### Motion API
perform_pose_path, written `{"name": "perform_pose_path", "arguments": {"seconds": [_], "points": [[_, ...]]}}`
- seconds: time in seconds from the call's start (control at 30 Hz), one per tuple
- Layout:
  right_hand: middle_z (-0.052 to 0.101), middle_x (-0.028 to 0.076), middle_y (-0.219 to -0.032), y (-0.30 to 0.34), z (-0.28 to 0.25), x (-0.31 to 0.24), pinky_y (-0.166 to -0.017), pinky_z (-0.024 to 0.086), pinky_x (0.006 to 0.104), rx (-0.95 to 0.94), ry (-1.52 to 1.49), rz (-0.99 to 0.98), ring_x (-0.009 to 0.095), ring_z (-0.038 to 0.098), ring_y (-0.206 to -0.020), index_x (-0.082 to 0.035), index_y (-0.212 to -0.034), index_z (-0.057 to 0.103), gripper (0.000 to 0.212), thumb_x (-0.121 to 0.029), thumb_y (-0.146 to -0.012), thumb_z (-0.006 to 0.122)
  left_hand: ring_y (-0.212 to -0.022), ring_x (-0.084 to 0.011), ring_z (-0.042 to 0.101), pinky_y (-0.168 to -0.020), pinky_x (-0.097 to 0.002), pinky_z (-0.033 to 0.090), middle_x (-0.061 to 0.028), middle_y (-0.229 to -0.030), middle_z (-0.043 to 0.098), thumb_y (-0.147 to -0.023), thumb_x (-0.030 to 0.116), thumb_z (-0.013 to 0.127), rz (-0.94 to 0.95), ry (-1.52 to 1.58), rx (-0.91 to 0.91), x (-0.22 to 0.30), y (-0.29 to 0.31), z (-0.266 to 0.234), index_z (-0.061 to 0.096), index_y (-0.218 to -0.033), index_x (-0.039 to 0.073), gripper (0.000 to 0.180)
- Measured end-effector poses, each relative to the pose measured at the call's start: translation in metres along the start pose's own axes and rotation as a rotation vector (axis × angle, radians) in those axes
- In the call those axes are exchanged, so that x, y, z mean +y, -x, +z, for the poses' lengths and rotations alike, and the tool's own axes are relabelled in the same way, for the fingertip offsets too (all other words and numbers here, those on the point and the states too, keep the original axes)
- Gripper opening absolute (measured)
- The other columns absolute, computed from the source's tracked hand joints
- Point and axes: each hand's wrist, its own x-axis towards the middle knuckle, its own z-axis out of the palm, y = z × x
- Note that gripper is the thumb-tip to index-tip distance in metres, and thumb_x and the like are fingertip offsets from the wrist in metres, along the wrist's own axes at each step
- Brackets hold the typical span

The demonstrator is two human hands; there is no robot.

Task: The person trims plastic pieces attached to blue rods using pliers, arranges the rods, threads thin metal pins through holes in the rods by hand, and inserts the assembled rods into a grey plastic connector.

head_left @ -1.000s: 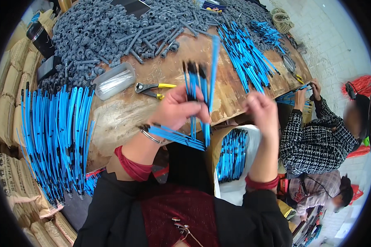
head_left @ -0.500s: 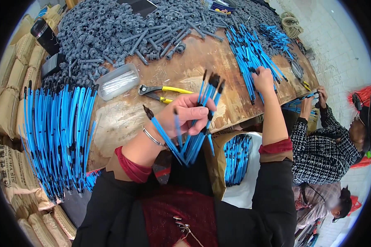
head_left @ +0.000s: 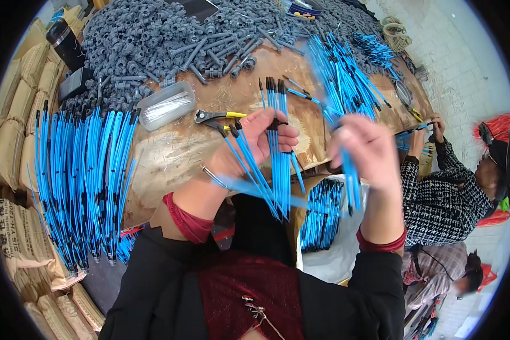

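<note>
Our left hand [head_left: 266, 133] has its thumb and fingers closed around a bundle of blue rods [head_left: 280, 167], gripping it close to the black-tipped upper ends, so those tips poke out above the fingers and most of the blue length hangs below. A few slanted rods [head_left: 249, 156] run along the palm side toward the wrist, their lower ends angling in near the bundle's bottom. Our right hand [head_left: 371, 150] is pretty blurry, but its fingers are curled around some more rods [head_left: 351, 184] that stick out below; we can't tell how tight that hold is. Yellow-handled pliers [head_left: 209, 116] lie on the table [head_left: 164, 153] just beyond the left hand, and a pale sack [head_left: 328, 263] full of blue pieces [head_left: 321, 218] sits below the right.
</note>
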Motion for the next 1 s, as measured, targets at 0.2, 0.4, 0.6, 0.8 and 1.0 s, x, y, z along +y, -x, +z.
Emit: {"name": "perform_pose_path", "arguments": {"seconds": [0.2, 0.4, 0.6, 0.8, 1.0], "points": [[0.062, 0.006, -0.067, 0.013, 0.036, 0.031, -0.051, 0.046, 0.0229, -0.161, 0.480, 0.115, 0.009, 0.060, -0.057, 0.003, -0.082, 0.059, 0.019, -0.015, -0.088, 0.055, -0.062, -0.0198, 0.063, -0.061, -0.0324, 0.053, -0.0111, -0.072, 0.063, -0.085, 0.014, 0.060, 0.075, -0.092, -0.128, -0.001, 0.000, -0.007, 0.058, -0.090, 0.004, 0.011], [0.063, 0.009, -0.073, -0.023, 0.012, 0.063, -0.059, 0.048, 0.0290, -0.140, 0.511, 0.055, 0.016, 0.063, -0.068, 0.000, -0.089, 0.061, 0.022, -0.021, -0.086, 0.057, -0.060, -0.0172, 0.061, -0.059, -0.0280, 0.051, -0.0079, -0.068, 0.061, -0.082, 0.011, 0.061, 0.094, -0.316, -0.060, 0.001, 0.004, -0.009, 0.058, -0.088, 0.004, 0.010], [0.064, 0.016, -0.082, -0.065, -0.009, 0.131, -0.069, 0.049, 0.0373, 0.126, 1.326, 0.037, 0.032, 0.062, -0.078, -0.001, -0.090, 0.057, 0.018, -0.016, -0.083, 0.053, -0.065, -0.0182, 0.061, -0.059, -0.0294, 0.050, -0.0102, -0.073, 0.063, -0.079, 0.006, 0.057, 0.069, -0.537, -0.065, 0.005, 0.009, 0.000, 0.057, -0.089, 0.001, 0.011], [0.062, 0.014, -0.077, -0.075, -0.010, 0.166, -0.068, 0.048, 0.0430, 0.206, 1.689, -0.164, 0.030, 0.062, -0.077, -0.004, -0.079, 0.056, 0.010, -0.012, -0.079, 0.049, -0.069, -0.0146, 0.061, -0.060, -0.0273, 0.050, -0.0082, -0.078, 0.065, -0.076, 0.011, 0.059, 0.192, -0.499, -0.194, 0.003, 0.007, -0.005, 0.054, -0.096, 0.001, 0.022], [0.061, 0.014, -0.085, -0.075, -0.022, 0.143, -0.073, 0.047, 0.0429, 0.258, 1.459, -0.197, 0.032, 0.059, -0.079, -0.004, -0.086, 0.055, 0.010, -0.011, -0.080, 0.050, -0.071, -0.0174, 0.062, -0.061, -0.0287, 0.051, -0.0107, -0.084, 0.065, -0.077, 0.011, 0.060, 0.008, -0.580, -0.036, 0.007, 0.006, -0.008, 0.052, -0.099, 0.001, 0.026]]}}
